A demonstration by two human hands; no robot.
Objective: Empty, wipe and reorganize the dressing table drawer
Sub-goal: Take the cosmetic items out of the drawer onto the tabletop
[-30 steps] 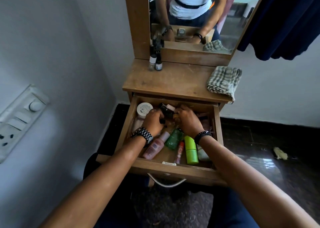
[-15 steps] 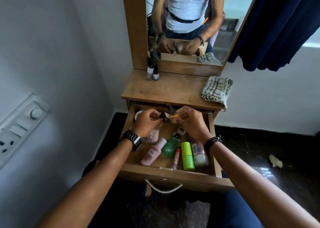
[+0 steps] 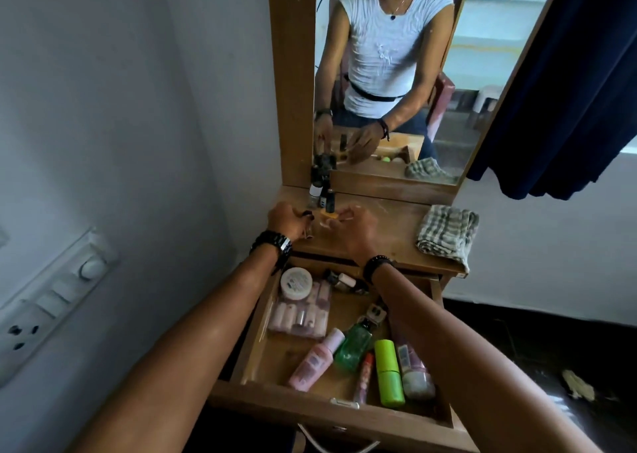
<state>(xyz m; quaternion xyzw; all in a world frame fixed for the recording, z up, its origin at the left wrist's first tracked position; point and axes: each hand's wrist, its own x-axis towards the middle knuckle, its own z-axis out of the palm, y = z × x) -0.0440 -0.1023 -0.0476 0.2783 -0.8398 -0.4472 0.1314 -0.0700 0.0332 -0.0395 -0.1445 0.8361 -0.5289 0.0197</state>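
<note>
The open wooden drawer (image 3: 348,414) juts out below the wooden dressing table top (image 3: 379,242), holding a round white jar (image 3: 296,283), a clear pack of pink rollers (image 3: 299,316), a pink tube (image 3: 315,361), a green glass bottle (image 3: 355,344) and a lime-green stick (image 3: 388,373). Above the table top, the left hand (image 3: 286,221) curls its fingers around small dark items, while the right hand (image 3: 355,226) pinches a small orange piece (image 3: 329,214) in bent fingers. A folded checked cloth (image 3: 448,233) lies at the top's right edge, small dark bottles (image 3: 324,194) by the mirror (image 3: 396,73).
</note>
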